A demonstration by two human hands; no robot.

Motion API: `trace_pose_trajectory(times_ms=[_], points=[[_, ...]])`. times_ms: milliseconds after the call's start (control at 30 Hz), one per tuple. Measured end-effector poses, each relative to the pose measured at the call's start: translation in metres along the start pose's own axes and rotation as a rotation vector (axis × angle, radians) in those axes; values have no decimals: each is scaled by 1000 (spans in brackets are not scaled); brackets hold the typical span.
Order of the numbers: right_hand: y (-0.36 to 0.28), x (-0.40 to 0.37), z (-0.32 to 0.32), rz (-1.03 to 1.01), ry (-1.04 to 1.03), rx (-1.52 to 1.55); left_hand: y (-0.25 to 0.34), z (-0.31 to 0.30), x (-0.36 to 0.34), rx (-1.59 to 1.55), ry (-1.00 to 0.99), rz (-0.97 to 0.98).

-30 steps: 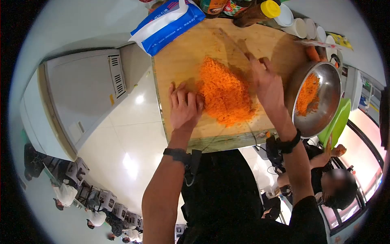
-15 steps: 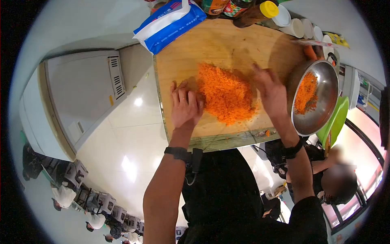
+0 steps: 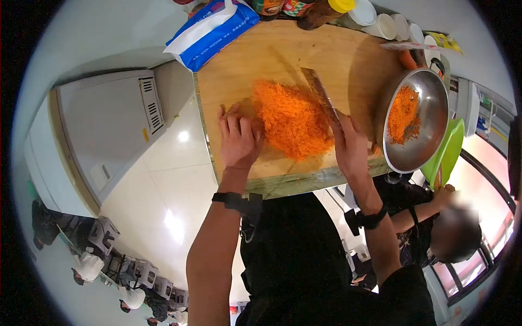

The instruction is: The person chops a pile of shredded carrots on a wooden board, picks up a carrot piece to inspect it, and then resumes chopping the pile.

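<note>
A heap of finely chopped carrot point(image 3: 293, 120) lies on the wooden cutting board point(image 3: 277, 49). My right hand point(image 3: 350, 145) is wrapped around a kitchen knife point(image 3: 319, 92), seen almost along its edge. The blade slants up and left along the right side of the heap. On the other side, my left hand point(image 3: 238, 137) rests on the board with its fingers apart and bent, its thumb side right at the carrot. To the right, a steel bowl point(image 3: 427, 146) stands tilted in view with more chopped carrot point(image 3: 404, 115) inside.
A blue-and-white packet point(image 3: 217, 38) lies at the board's back left corner, beside several jars and a yellow-capped bottle point(image 3: 321, 15). White cups point(image 3: 385, 26) line the back right. Another person point(image 3: 413, 217) is close on the right, by a green basin point(image 3: 448, 155).
The knife, hardly visible before, now shows clearly beside the heap, and my right hand is lower and closer to the carrot. My left hand stays at the heap's left side. The view has shifted slightly.
</note>
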State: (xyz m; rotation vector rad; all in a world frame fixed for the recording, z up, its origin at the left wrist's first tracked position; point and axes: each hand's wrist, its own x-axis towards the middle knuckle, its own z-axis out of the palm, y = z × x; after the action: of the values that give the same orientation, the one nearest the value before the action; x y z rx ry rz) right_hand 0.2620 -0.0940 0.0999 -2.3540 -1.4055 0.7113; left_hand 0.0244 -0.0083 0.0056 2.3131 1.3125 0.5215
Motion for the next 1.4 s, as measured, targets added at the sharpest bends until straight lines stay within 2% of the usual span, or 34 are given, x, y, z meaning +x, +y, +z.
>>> trace_pose_trajectory(times_ms=[133,200,233,267,300,333,400,433,467,533,600,667,767,900,967,1000,1067,1133,1200,1267,1367,1400], points=[[9,-50,-10,137,-108,140,0,-17,1,89,-5,-27],[17,-71,-10,-2,-324,184,-9,-24,3,-478,86,-309],[21,-77,-4,11,-305,184,-20,-26,7,-647,154,-322],[19,-86,6,-116,-332,238,-33,-30,9,-818,212,-341],[15,-93,15,-251,-363,293,-39,-45,15,-961,203,-472],[9,-94,23,-253,-355,297,-43,-60,23,-1096,204,-602],[0,-94,42,-364,-359,276,-54,-68,28,-1036,200,-582],[7,-94,48,-425,-355,168,-58,-70,29,-984,191,-578],[18,-91,56,-421,-348,178,-54,-72,27,-976,183,-572],[39,-79,63,-410,-308,173,-40,-73,18,-640,75,-497],[49,-56,42,-383,-351,159,-38,-57,-2,-560,70,-442],[51,-36,19,-260,-382,64,-28,-44,-26,-309,57,-280],[43,-29,2,-377,-316,-74,5,-35,-53,-166,54,-241],[50,-49,-2,-405,-324,-81,16,-32,-63,-113,8,-205],[62,-57,0,-494,-453,-36,15,-31,-58,-25,-17,-177],[65,-53,0,-501,-447,-42,15,-29,-52,-26,-6,-175],[73,-48,-2,-429,-511,-47,19,-24,-47,73,-89,-135],[88,-35,-4,-426,-474,-120,20,-19,-44,67,-57,-115],[85,-23,-14,-415,-300,-190,24,-13,-42,62,-30,-89],[75,-23,-26,-376,-358,-206,30,-9,-38,-10,-105,-88],[68,-37,-35,-454,-302,-157,38,-3,-29,-104,-90,-120],[66,-46,-35,-367,-206,-33,36,-2,-21,-109,-89,-121]])
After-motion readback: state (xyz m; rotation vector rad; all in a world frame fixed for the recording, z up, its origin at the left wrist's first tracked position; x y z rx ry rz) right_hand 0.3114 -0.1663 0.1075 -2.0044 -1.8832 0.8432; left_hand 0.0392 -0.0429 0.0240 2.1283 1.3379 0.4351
